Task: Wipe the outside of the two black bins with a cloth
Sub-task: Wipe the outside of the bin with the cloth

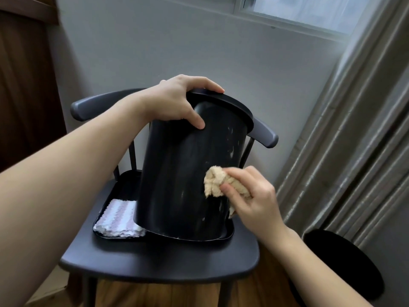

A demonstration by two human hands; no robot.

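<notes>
A black chair [155, 260] is set on a wooden floor [155, 293], its curved backrest [88, 106] turned toward a grey wall [177, 52]. A black tray [124, 189] is laid on the seat. A folded cloth striped white and pink [118, 218] is kept in the tray's left part. A window [309, 9] is seen at the top right, and a grey curtain [354, 140] is hung along the right side. A brown wooden panel [24, 85] is seen at the left edge.
</notes>
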